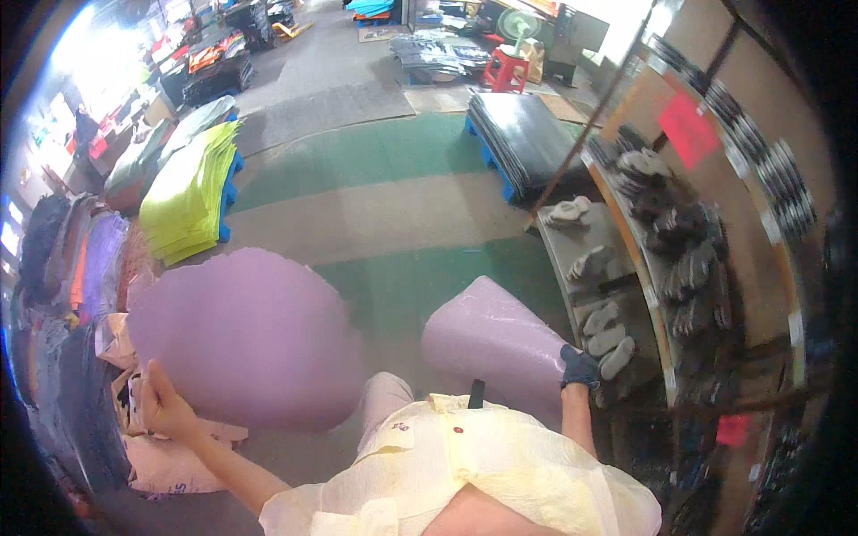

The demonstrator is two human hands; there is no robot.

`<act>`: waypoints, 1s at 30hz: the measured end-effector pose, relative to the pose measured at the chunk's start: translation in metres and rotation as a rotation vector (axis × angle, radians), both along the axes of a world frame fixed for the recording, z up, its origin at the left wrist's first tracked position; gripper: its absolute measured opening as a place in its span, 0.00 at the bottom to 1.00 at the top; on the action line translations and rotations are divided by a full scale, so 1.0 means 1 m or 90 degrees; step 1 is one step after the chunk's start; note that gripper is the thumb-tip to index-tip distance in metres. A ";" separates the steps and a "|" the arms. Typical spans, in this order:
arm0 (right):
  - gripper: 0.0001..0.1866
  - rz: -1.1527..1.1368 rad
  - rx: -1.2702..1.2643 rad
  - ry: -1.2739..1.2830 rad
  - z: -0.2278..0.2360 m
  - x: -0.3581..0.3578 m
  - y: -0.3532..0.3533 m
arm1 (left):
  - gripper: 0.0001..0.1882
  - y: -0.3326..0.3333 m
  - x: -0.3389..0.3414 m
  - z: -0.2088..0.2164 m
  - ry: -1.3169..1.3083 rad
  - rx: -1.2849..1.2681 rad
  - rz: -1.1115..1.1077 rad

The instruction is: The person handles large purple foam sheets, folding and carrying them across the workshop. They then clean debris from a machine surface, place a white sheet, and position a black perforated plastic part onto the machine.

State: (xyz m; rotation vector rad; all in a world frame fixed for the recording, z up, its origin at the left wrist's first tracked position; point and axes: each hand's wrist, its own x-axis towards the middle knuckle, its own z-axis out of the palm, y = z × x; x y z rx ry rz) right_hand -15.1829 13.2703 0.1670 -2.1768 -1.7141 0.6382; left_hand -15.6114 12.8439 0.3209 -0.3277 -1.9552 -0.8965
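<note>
My left hand (168, 407), bare, is closed at the lower left edge of a large, dull purple sheet (250, 335). The fingertips are partly hidden. This sheet bulges out in front of my left side, its far edge rounded. On the other side, my right hand (579, 367) wears a dark glove and grips the edge of a second purple sheet (492, 335). That one has a glossy face and bends to a narrow point away from me. Whether the two sheets are joined, I cannot tell.
At left, yellow-green sheets (188, 192) lie stacked on a blue pallet, near piles of dark sheets (67, 393) and brown cardboard (170, 460). Black sheets (523, 134) fill another pallet ahead. A shelf rack (643, 308) with grey shoe-shaped pieces (608, 339) stands close by my right hand.
</note>
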 end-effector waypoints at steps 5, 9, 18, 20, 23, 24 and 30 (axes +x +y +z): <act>0.26 -0.054 -0.008 0.335 -0.038 -0.126 0.112 | 0.17 0.096 -0.164 -0.023 0.052 -0.026 -0.039; 0.26 -0.054 0.072 0.113 -0.041 -0.231 0.183 | 0.18 0.222 -0.307 -0.018 0.036 -0.029 -0.151; 0.29 -0.109 -0.002 0.020 -0.018 -0.524 0.350 | 0.20 0.462 -0.599 -0.001 0.005 -0.063 -0.173; 0.28 -0.048 0.015 -0.024 -0.025 -0.601 0.413 | 0.19 0.500 -0.654 -0.001 0.007 -0.054 -0.120; 0.26 -0.039 -0.067 0.023 -0.027 -0.703 0.493 | 0.18 0.550 -0.739 0.002 0.001 -0.168 -0.054; 0.26 -0.032 -0.028 0.044 -0.027 -0.732 0.517 | 0.18 0.565 -0.766 0.002 0.011 -0.155 -0.041; 0.23 -0.122 0.007 0.230 -0.026 -0.910 0.649 | 0.19 0.671 -0.947 -0.019 0.052 -0.081 -0.062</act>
